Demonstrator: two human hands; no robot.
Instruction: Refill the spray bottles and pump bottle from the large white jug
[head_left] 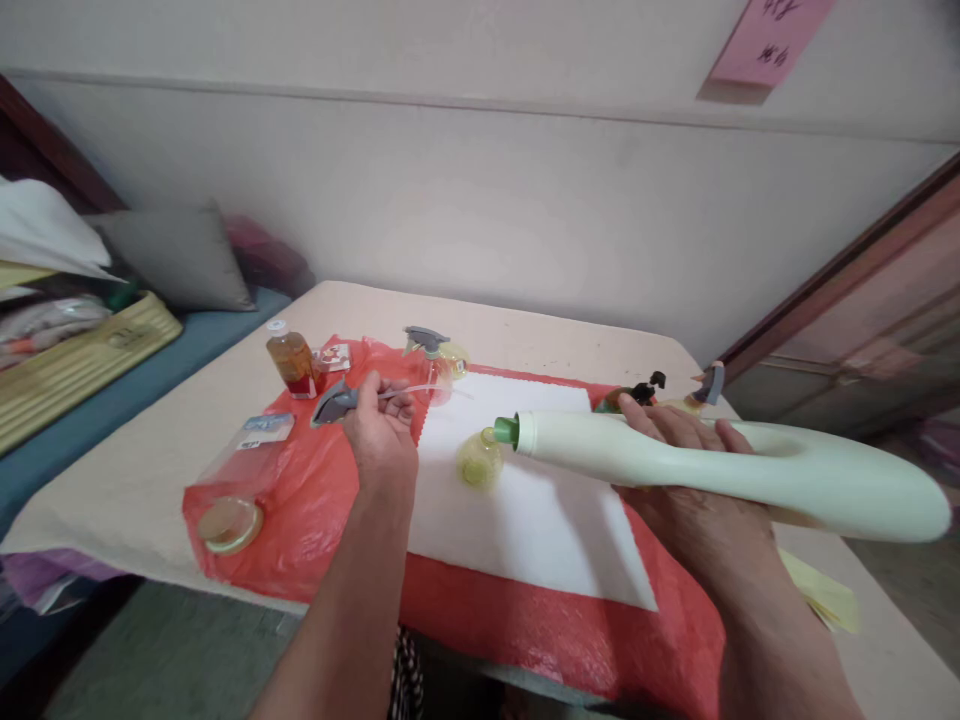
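My right hand is closed round a big pale green detergent bottle, which lies tipped nearly level. Its green spout points left, at the neck of a small clear yellowish bottle on a white cloth. Whether spout and neck touch, I cannot tell. My left hand pinches a grey spray-bottle trigger head, its thin clear tube reaching right over the cloth.
Red plastic sheeting covers the table. An amber bottle and a lidded jar stand left. Behind is a spray bottle; another grey spray head is at the right. Yellow cloth lies at the near right.
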